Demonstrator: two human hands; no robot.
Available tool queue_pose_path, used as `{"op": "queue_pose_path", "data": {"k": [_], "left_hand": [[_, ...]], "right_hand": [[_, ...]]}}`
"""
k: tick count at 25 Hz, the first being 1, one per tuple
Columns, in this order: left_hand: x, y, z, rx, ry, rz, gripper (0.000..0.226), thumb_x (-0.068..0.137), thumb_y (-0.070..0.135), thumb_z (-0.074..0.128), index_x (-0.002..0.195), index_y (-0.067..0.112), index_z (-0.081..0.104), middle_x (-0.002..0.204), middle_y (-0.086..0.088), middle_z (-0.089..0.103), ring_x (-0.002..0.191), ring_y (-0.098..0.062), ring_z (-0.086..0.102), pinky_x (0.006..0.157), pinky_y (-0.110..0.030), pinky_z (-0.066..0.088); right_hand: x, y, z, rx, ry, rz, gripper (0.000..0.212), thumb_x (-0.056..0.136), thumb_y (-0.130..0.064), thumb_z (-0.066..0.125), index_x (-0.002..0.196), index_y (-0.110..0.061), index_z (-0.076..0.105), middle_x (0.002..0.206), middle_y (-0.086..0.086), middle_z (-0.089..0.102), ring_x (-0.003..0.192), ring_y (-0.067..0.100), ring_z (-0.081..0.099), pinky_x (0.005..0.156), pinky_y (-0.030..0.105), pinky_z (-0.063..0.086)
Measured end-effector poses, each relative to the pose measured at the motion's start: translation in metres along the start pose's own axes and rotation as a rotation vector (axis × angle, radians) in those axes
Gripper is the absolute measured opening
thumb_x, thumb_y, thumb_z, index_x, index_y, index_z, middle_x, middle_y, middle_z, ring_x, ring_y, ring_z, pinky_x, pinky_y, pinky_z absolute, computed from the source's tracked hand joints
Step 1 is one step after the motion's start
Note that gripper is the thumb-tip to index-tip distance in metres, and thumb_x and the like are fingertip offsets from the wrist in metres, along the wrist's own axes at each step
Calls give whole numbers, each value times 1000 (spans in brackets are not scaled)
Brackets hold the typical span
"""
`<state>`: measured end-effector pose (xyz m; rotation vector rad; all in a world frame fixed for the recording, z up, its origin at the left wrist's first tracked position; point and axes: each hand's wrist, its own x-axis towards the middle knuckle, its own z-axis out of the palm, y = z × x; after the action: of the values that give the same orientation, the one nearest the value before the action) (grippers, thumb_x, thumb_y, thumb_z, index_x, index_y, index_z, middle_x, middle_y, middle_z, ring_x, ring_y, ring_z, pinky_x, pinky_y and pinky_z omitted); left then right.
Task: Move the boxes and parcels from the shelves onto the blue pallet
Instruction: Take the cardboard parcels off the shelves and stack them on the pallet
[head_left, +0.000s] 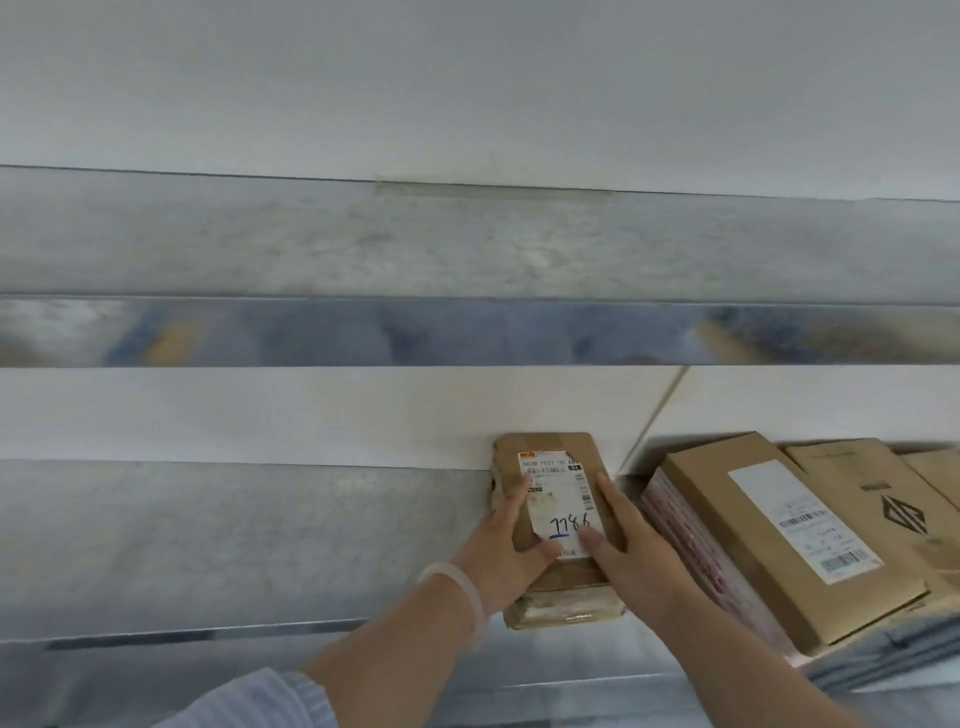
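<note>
Fingers (511, 491) of left hand (498, 551), right hand (631, 545) grasp parcel (550, 449) sides; thumbs (590, 541) on label (558, 499).

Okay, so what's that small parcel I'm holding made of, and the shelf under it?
The small parcel looks like matte brown cardboard or kraft paper, taped, with a white paper label. The shelf looks like bare galvanised metal: grey, mottled, dull sheen.

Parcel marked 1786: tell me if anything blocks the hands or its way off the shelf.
Nothing visible. The left hand and right hand grip the parcel by its sides; nothing lies at its near end. A tilted cardboard box lies close on its right. The pallet is out of view.
</note>
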<state>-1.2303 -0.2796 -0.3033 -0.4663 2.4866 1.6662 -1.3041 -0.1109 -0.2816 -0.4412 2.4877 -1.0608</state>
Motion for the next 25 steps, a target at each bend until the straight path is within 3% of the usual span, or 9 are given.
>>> {"op": "queue_pose_path", "data": {"k": [4, 9, 12, 14, 17, 21, 25], "left_hand": [[-36, -22, -43, -159, 102, -2, 99, 77, 34, 76, 149, 41, 10, 144, 5, 45, 129, -15, 46, 109, -37, 38], [-109, -56, -124, -256, 363, -32, 99, 75, 23, 79, 147, 43, 14, 140, 3, 47, 125, -14, 51, 105, -36, 43], [-174, -79, -174, -303, 554, -42, 92, 77, 19, 78, 137, 54, 18, 136, 10, 48, 120, -6, 53, 100, -28, 47], [-223, -96, -207, -322, 718, -79, 88, 77, 20, 79, 133, 57, 22, 134, 14, 48, 116, -1, 54, 97, -22, 47], [-301, -127, -247, -297, 940, -170, 90, 77, 27, 78, 142, 53, 21, 141, 5, 45, 123, -12, 51, 104, -34, 45], [-393, -157, -293, -260, 1141, -265, 91, 66, 43, 72, 140, 59, 20, 141, 7, 45, 125, -11, 49, 104, -35, 44], [-468, -184, -328, -286, 1266, -301, 91, 66, 44, 71, 134, 64, 13, 140, 7, 45, 126, -12, 47, 105, -35, 43]], "right_hand": [[2, -35, 37, 46, -51, -99, 68, 91, -44, 59, 146, -50, 20, 127, -13, 56, 105, 7, 57, 91, 27, 48], [-1, -120, 116, -6, -194, -316, 67, 91, -48, 55, 145, -54, 15, 135, -17, 49, 114, 8, 51, 96, 28, 45], [-15, -184, 176, -34, -322, -462, 67, 91, -51, 53, 144, -57, 12, 138, -16, 47, 120, 10, 48, 102, 34, 42], [-32, -229, 221, -59, -415, -563, 66, 92, -52, 52, 144, -58, 12, 140, -16, 47, 122, 11, 48, 103, 35, 43], [-70, -291, 292, -72, -541, -694, 65, 92, -47, 55, 143, -60, 16, 138, -11, 51, 119, 11, 52, 100, 35, 44], [-128, -358, 375, -56, -684, -820, 65, 92, -43, 56, 145, -55, 19, 141, -6, 50, 123, 12, 50, 103, 35, 41], [-179, -413, 442, -89, -801, -904, 65, 93, -44, 53, 143, -59, 15, 145, -11, 43, 127, 11, 45, 104, 33, 39]]}}
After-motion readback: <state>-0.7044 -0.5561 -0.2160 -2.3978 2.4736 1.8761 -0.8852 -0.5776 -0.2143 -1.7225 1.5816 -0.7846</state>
